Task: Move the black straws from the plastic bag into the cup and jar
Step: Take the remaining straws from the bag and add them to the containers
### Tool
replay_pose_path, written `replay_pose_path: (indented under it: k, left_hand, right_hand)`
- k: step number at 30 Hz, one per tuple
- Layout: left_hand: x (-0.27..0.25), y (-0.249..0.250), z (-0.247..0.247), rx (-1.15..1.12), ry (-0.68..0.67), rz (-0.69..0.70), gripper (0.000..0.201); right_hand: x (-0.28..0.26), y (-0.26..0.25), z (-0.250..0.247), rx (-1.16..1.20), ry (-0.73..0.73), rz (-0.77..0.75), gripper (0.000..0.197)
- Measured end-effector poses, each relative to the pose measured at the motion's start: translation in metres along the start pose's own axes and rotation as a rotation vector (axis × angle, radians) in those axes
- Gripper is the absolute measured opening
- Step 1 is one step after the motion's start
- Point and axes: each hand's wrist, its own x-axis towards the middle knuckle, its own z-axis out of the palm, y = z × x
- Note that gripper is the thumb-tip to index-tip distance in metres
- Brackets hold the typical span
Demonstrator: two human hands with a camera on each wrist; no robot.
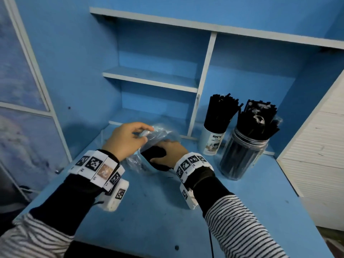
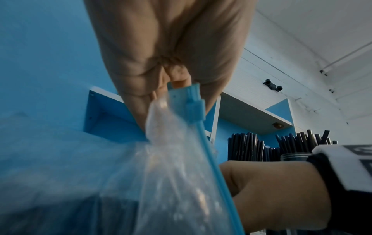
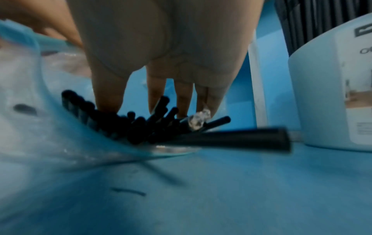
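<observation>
The step in hand looks like gathering another bunch of straws. The left hand (image 1: 126, 140) pinches the blue zip edge of the crinkled clear plastic bag (image 1: 158, 131), holding its mouth up. The right hand (image 1: 170, 150), its grip curled, closes on the thin black plastic straws (image 3: 124, 120) lying in the bag on the blue worktop (image 1: 149, 211). Next comes a lift clear of the film. At two o'clock stand the pale printed cup (image 1: 211, 143) and the clear ribbed plastic jar (image 1: 242, 155), both crowded with straws, so insertion looks tight.
</observation>
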Motion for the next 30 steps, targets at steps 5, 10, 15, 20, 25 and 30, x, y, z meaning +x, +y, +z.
replay_pose_path:
  k: [5,10,15,20,25,30]
  left_hand:
    - [-0.0026,0.0071,0.0012,-0.031,0.020,0.012,0.035]
    - [-0.0020,0.0068,-0.0019,-0.042,0.010,-0.009,0.036]
    - [-0.0033,0.0104,0.0002,-0.033,0.022,-0.007,0.037]
    - [-0.0026,0.0087,0.0003,-0.022,0.030,0.001,0.037]
    - [-0.0021,0.0062,0.0003,-0.004,0.023,0.003,0.038]
    - [-0.0027,0.0057,-0.0002,-0.008,0.019,0.008,0.037]
  right_hand:
    - [0.0053,0.0033,0.0046,0.022,0.003,-0.053,0.053]
    - [0.0057,0.0039,0.0047,0.085,0.064,-0.116,0.050]
    - [0.0022,0.0019,0.0022,0.111,0.145,-0.147,0.044]
    - [-0.0007,0.0011,0.0016,0.178,0.242,-0.159,0.034]
    - [-0.0006,0.0005,0.0000,0.237,0.302,-0.114,0.024]
    - [0.0006,-0.0001,0.0018,0.207,0.314,-0.123,0.026]
